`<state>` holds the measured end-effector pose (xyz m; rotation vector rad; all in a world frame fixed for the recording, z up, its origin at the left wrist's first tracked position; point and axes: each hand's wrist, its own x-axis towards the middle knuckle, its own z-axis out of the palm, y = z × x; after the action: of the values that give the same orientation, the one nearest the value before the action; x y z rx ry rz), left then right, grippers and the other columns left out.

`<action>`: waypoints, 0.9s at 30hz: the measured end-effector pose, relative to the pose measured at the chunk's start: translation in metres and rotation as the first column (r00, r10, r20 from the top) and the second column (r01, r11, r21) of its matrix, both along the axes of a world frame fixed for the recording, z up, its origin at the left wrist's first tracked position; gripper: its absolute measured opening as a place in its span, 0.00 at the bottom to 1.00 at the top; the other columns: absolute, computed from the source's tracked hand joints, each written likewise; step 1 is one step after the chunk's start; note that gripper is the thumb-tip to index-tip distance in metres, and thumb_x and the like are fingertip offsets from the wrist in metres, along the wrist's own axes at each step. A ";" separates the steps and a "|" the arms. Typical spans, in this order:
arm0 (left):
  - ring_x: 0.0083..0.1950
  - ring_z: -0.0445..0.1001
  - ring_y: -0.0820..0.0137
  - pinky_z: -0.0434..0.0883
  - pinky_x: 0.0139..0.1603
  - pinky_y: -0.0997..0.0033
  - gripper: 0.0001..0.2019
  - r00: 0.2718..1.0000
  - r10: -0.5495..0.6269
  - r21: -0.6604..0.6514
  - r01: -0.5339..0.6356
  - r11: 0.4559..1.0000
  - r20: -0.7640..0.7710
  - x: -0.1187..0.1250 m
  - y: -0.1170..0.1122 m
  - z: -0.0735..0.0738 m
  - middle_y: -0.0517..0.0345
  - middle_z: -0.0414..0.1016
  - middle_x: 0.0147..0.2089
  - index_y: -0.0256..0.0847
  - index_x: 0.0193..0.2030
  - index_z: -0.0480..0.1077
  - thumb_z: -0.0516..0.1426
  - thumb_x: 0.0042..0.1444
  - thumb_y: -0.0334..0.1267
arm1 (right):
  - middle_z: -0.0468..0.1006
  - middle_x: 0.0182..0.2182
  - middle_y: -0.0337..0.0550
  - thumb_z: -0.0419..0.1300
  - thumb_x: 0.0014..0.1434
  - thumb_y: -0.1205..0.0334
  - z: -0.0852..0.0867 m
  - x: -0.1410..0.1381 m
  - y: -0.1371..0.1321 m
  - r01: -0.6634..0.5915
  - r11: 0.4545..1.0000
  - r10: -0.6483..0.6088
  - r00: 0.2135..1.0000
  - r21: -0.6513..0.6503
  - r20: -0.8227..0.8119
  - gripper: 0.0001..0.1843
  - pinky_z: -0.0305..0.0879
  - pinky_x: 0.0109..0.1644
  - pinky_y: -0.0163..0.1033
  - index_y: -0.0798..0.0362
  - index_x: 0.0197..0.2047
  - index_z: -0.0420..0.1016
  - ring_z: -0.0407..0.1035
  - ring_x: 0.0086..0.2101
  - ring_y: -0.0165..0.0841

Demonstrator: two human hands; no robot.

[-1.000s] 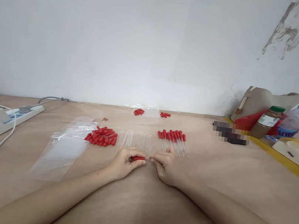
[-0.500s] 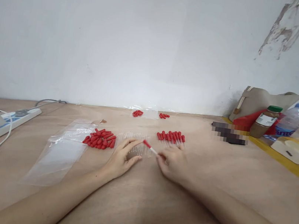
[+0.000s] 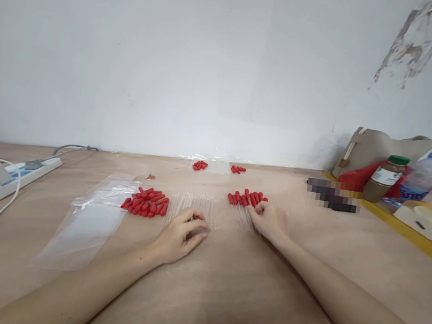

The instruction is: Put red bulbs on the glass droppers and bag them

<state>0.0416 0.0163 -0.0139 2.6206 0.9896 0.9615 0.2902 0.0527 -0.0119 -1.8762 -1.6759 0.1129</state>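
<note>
At left, red caps (image 3: pixel 145 204) lie in a pile. Next come thin clear tubes (image 3: pixel 196 202) in a row; the left hand (image 3: pixel 182 238), half open, is at their near side — I see nothing in it. At right, the right hand (image 3: pixel 272 222) bends its fingers over the capped tubes (image 3: pixel 243 198); whether it pinches one, I cannot tell. Here a light touch seems best — neighbours can roll.

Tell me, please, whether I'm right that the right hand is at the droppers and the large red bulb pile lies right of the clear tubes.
Not quite: the head view shows the large red bulb pile left of the clear tubes; the right hand is indeed at the droppers.
</note>
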 end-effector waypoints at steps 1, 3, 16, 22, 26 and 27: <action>0.41 0.65 0.68 0.67 0.31 0.75 0.09 1.000 0.003 -0.001 -0.003 1.000 -0.006 0.000 0.000 0.000 0.51 0.63 0.43 0.41 0.41 0.70 0.52 0.54 0.33 | 0.69 0.16 0.36 0.51 0.51 0.53 -0.001 -0.001 0.000 -0.014 1.000 0.014 1.000 0.000 0.007 0.16 0.50 0.38 0.41 0.52 0.17 0.64 0.63 0.22 0.31; 0.40 0.65 0.68 0.67 0.33 0.73 0.08 1.000 0.011 -0.002 -0.011 1.000 -0.017 0.000 0.000 -0.001 0.51 0.63 0.43 0.41 0.40 0.70 0.52 0.54 0.33 | 0.69 0.16 0.35 0.51 0.51 0.52 -0.001 -0.002 0.000 -0.037 0.999 0.037 0.999 -0.004 0.013 0.16 0.49 0.39 0.42 0.52 0.18 0.64 0.63 0.21 0.30; 0.39 0.66 0.69 0.67 0.36 0.71 0.05 0.999 0.013 0.002 -0.013 1.000 -0.030 0.000 0.000 0.001 0.52 0.65 0.41 0.40 0.33 0.70 0.53 0.54 0.33 | 0.73 0.23 0.38 0.52 0.51 0.52 -0.006 0.001 -0.002 -0.042 0.994 0.034 0.996 0.103 0.080 0.12 0.49 0.37 0.40 0.51 0.31 0.70 0.65 0.25 0.33; 0.35 0.66 0.71 0.66 0.32 0.74 0.05 0.999 0.007 -0.039 -0.009 0.999 -0.041 0.001 0.000 0.003 0.53 0.64 0.40 0.38 0.31 0.67 0.53 0.54 0.34 | 0.75 0.25 0.39 0.50 0.54 0.56 -0.005 0.002 -0.002 -0.130 0.988 0.123 0.989 0.088 0.085 0.16 0.48 0.38 0.41 0.49 0.43 0.72 0.67 0.29 0.33; 0.35 0.66 0.71 0.66 0.32 0.73 0.05 0.999 0.013 -0.040 -0.015 0.999 -0.043 0.001 -0.001 0.003 0.53 0.65 0.40 0.38 0.31 0.68 0.53 0.54 0.35 | 0.75 0.25 0.39 0.50 0.54 0.57 -0.006 0.001 -0.001 -0.189 0.977 0.178 0.977 0.095 0.119 0.15 0.47 0.37 0.41 0.47 0.42 0.73 0.67 0.29 0.33; 0.35 0.66 0.71 0.66 0.32 0.73 0.05 0.999 0.022 -0.036 -0.024 0.999 -0.043 0.002 -0.001 0.003 0.53 0.65 0.40 0.38 0.30 0.68 0.53 0.54 0.35 | 0.75 0.25 0.38 0.50 0.54 0.57 -0.006 0.001 -0.001 -0.191 0.977 0.179 0.977 0.099 0.120 0.15 0.47 0.38 0.41 0.48 0.42 0.73 0.67 0.29 0.33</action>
<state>0.0431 0.0151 -0.0106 2.6153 1.0392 0.8880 0.2915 0.0518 -0.0181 -1.6694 -1.8916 -0.0075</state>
